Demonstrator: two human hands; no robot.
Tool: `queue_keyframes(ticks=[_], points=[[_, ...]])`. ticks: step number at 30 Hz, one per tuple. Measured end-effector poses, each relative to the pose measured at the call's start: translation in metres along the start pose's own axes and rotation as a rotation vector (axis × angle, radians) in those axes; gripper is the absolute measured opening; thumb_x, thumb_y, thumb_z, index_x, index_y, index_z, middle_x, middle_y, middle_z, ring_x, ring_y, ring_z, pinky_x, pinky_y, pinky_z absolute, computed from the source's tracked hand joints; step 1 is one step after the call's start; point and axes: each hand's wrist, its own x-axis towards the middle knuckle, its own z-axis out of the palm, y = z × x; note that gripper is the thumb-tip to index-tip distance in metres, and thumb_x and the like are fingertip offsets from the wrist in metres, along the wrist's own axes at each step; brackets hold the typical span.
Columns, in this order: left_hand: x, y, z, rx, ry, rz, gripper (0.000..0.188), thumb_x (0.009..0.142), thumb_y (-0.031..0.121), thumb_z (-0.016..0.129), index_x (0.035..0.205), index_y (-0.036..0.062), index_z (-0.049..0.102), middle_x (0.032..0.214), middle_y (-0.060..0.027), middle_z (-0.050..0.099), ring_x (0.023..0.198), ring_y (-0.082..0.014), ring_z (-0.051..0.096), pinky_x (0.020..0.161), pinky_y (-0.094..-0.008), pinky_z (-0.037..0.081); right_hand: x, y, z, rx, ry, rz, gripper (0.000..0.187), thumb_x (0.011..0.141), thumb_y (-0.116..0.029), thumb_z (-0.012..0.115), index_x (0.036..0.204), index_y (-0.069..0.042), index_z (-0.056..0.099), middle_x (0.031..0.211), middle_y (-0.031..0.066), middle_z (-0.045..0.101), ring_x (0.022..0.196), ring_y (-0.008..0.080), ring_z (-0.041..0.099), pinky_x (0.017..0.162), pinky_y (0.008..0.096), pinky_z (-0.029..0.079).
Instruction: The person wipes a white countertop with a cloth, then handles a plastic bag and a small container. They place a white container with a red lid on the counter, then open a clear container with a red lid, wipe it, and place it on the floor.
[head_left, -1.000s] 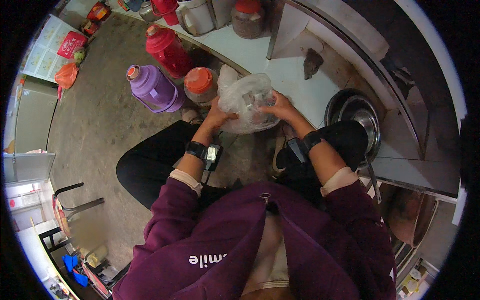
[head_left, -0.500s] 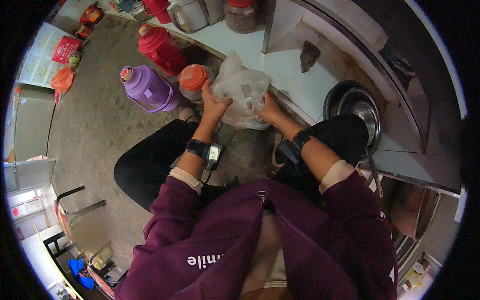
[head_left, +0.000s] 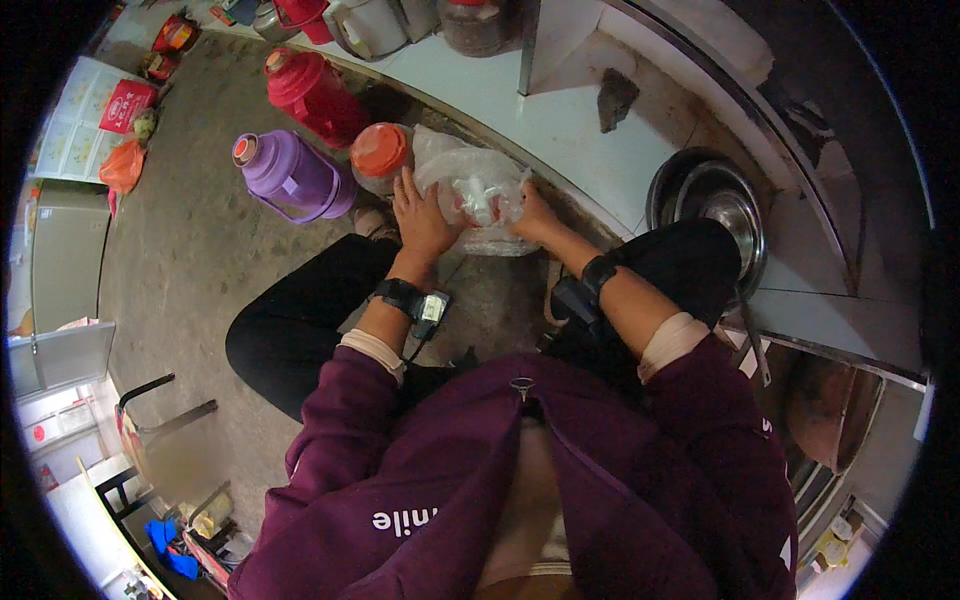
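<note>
A clear, crumpled plastic bag [head_left: 478, 190] is between my hands, over the floor in front of my knees. Something reddish shows faintly through it; its kind is hard to make out. My left hand [head_left: 424, 222] lies against the bag's left side with fingers stretched out. On the opposite side my right hand [head_left: 538, 215] grips the bag's edge, its fingers partly hidden by the plastic. Close to my left fingertips stands a clear jar with an orange lid [head_left: 380, 150].
Purple [head_left: 290, 178] and red [head_left: 315, 98] thermos flasks stand on the floor at left. A white-tiled ledge [head_left: 570, 130] runs beyond the bag. Metal basins [head_left: 735, 215] sit by my right knee. A dark jar [head_left: 475, 28] stands at the back.
The bag's upper part has dropped and spread out. My left fingers have straightened and turned upward along its left side. My right hand has hardly moved.
</note>
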Motion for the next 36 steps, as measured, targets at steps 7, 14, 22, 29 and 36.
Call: queue_keyframes(ticks=[7, 14, 22, 29, 36], points=[[-0.003, -0.014, 0.025, -0.330, -0.091, 0.049, 0.094, 0.059, 0.030, 0.086, 0.139, 0.0082, 0.041, 0.149, -0.0267, 0.020, 0.135, -0.0462, 0.024, 0.109, -0.0518, 0.028, 0.010, 0.008, 0.007, 0.063, 0.078, -0.048, 0.094, 0.066, -0.025, 0.082, 0.139, 0.003, 0.030, 0.129, 0.0198, 0.053, 0.115, 0.0312, 0.056, 0.096, 0.0373, 0.044], [0.006, -0.018, 0.028, -0.504, -0.098, 0.142, 0.092, 0.059, 0.015, 0.086, 0.139, 0.0119, 0.041, 0.146, -0.0243, 0.026, 0.135, -0.0428, 0.027, 0.109, -0.0489, 0.032, -0.008, -0.016, -0.008, 0.693, -0.072, 0.148, 0.086, 0.073, -0.028, 0.079, 0.139, 0.003, 0.033, 0.127, 0.0158, 0.052, 0.113, 0.0265, 0.054, 0.092, 0.0361, 0.045], [0.008, 0.000, 0.030, -0.421, -0.164, 0.019, 0.099, 0.053, 0.031, 0.088, 0.137, 0.0124, 0.038, 0.138, -0.0231, 0.033, 0.129, -0.0399, 0.029, 0.107, -0.0489, 0.030, 0.005, -0.003, 0.014, 0.759, 0.005, 0.158, 0.061, 0.081, -0.022, 0.070, 0.130, 0.000, 0.042, 0.118, 0.0118, 0.056, 0.102, 0.0227, 0.057, 0.084, 0.0366, 0.047], [0.005, 0.012, 0.028, -0.532, -0.140, -0.192, 0.099, 0.049, 0.039, 0.089, 0.129, 0.0061, 0.042, 0.130, -0.0213, 0.041, 0.126, -0.0388, 0.034, 0.105, -0.0467, 0.031, 0.016, 0.017, 0.014, 0.703, -0.062, 0.136, 0.036, 0.086, -0.013, 0.059, 0.119, -0.002, 0.052, 0.108, 0.0084, 0.060, 0.095, 0.0208, 0.058, 0.080, 0.0362, 0.048], [0.007, -0.020, 0.013, -0.782, -0.253, -0.189, 0.077, 0.060, 0.028, 0.085, 0.123, 0.0057, 0.048, 0.122, -0.0158, 0.050, 0.112, -0.0292, 0.052, 0.093, -0.0390, 0.044, 0.010, 0.002, 0.001, 1.101, -0.013, 0.114, 0.032, 0.088, -0.028, 0.057, 0.107, -0.002, 0.061, 0.094, 0.0090, 0.063, 0.078, 0.0228, 0.061, 0.068, 0.0356, 0.050]])
